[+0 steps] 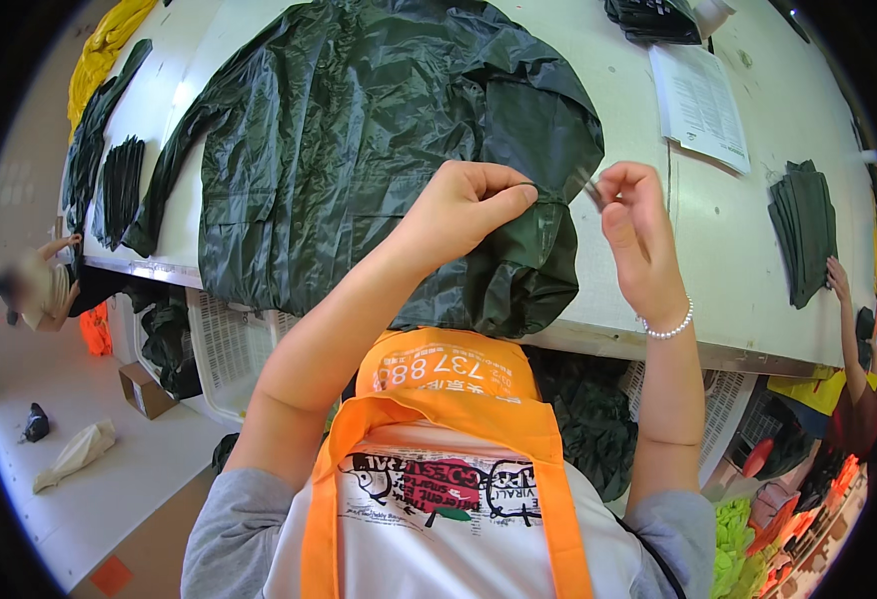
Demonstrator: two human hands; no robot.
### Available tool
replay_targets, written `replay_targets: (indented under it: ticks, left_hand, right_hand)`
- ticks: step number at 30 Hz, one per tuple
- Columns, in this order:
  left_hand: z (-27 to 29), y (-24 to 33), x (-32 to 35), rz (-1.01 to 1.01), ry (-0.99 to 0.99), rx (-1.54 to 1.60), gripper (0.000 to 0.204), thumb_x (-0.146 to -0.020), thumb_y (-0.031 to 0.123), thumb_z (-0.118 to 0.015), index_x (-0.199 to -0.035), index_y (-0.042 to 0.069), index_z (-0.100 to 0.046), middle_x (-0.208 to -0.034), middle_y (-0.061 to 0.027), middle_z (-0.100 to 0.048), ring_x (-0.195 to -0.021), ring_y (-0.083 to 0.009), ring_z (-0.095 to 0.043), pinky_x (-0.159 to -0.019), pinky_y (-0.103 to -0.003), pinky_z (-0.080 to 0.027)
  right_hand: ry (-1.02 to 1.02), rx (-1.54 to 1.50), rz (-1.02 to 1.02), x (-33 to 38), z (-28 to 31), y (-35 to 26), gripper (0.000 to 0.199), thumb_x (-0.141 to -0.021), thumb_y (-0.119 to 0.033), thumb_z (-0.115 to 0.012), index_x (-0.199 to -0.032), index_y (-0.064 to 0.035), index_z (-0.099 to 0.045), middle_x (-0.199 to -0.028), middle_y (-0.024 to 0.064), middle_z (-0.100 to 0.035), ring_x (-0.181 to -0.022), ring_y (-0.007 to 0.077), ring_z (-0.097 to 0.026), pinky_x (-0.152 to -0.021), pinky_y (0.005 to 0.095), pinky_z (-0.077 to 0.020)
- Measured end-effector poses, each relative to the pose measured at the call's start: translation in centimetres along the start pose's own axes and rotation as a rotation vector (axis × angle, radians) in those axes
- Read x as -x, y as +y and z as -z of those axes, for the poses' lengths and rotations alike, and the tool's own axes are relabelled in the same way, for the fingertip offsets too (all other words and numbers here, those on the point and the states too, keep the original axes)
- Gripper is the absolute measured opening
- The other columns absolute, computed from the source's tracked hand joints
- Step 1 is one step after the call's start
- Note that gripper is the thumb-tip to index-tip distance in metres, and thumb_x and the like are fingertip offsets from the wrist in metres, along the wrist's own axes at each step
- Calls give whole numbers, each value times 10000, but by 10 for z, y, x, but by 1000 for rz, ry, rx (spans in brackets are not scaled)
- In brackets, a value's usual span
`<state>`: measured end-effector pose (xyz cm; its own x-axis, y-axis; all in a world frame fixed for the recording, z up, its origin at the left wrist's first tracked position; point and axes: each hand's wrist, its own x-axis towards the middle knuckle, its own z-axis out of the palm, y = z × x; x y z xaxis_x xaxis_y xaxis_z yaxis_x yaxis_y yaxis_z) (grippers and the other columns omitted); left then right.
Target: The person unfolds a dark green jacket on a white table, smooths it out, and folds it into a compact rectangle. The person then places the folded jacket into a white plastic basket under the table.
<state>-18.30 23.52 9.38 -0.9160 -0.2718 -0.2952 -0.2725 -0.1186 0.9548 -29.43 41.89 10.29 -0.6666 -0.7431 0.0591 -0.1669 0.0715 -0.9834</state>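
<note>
A shiny dark green rain jacket lies spread over the white table in front of me, its lower edge hanging toward my apron. My left hand is closed in a pinch on the jacket's fabric, right of its middle. Just right of the jacket, my right hand is raised, with fingers curled round small metal thread snips. Their tips point at the spot by my left fingertips and look blurred, so whether they touch the fabric cannot be made out.
The white table carries printed sheets, a black bundle and dark green folded garments, touched by another person's hand. At left are folded green pieces, yellow fabric and another person. White crates stand below.
</note>
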Motion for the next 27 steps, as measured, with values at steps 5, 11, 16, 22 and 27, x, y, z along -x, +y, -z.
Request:
replay_targets:
  ticks: [5, 11, 16, 22, 27]
  left_hand:
    - [4, 2, 2, -19, 18, -102, 246, -882, 149, -608, -983, -69, -659, -838, -22, -665, -751, -54, -576, -689, -205, -471]
    - [0, 2, 3, -1, -35, -156, 236, -879, 148, -609, -965, -64, -667, -809, -17, -660, -732, -47, -562, -666, -209, -468]
    - [2, 2, 2, 0, -12, -207, 230, -874, 163, -617, -926, -53, -679, -777, 2, -650, -713, -35, -544, -649, -208, -455]
    - [7, -9, -1, 37, 29, -53, 223, -880, 176, -617, -927, -33, -677, -805, -6, -661, -737, -44, -572, -684, -207, -463]
    - [5, -7, 0, 64, 27, 66, 219, -885, 179, -614, -932, -28, -669, -840, -20, -670, -758, -59, -597, -703, -207, -472]
  right_hand:
    - [-24, 129, 9, 4, 1, 2, 228, -858, -136, -681, -1002, -5, -563, -818, 6, -526, -709, 64, -459, -641, 188, -410]
    - [-45, 153, 76, -7, -9, 4, 183, -781, -20, -719, -939, 8, -633, -721, -9, -487, -627, 61, -422, -554, 212, -365]
    - [-9, 286, 235, -5, -23, 6, 160, -761, 39, -706, -877, 19, -597, -727, 23, -502, -609, 82, -441, -547, 211, -371]
    - [-1, -165, 2, -5, -9, 17, 90, -935, -101, -566, -929, -16, -535, -819, -39, -483, -706, 31, -413, -630, 167, -365]
    - [104, 48, 57, 2, -9, 20, 190, -915, -156, -609, -1007, -6, -537, -821, -4, -486, -683, 62, -401, -628, 194, -375]
